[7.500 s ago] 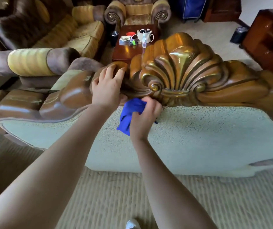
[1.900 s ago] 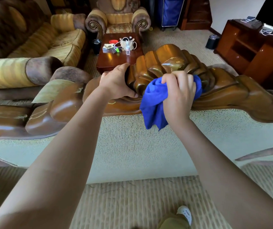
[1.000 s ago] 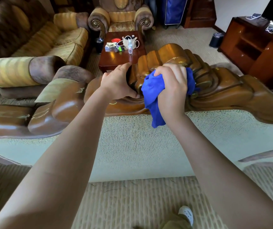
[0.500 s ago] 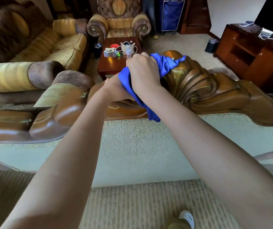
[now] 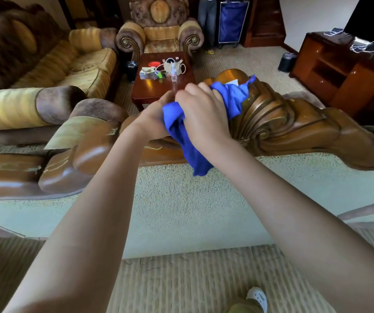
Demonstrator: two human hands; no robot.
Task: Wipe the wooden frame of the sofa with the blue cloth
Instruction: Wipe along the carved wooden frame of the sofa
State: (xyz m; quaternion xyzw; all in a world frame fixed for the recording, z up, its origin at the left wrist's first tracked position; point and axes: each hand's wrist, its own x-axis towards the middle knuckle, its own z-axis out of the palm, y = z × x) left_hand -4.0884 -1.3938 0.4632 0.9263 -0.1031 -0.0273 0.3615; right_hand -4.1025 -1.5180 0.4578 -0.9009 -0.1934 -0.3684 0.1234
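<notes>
The sofa's carved wooden frame (image 5: 290, 129) runs across the middle of the head view, with a shell-shaped crest at its top. My right hand (image 5: 201, 114) grips the blue cloth (image 5: 233, 96) and presses it onto the left side of the crest; one end of the cloth hangs down over the sofa's pale back. My left hand (image 5: 152, 118) rests on the frame just left of the crest, partly hidden behind the cloth and my right hand, so how its fingers lie is hidden.
Beyond the sofa stands a dark coffee table (image 5: 161, 84) with a bottle and small items. A striped sofa (image 5: 73, 64) is at left, an armchair (image 5: 161, 35) at the back, a wooden cabinet (image 5: 339, 71) at right. A person (image 5: 207, 16) stands at the back.
My right hand has carried the cloth from the front of the crest up and left over its top, next to my left hand. The left hand stays on the frame.
</notes>
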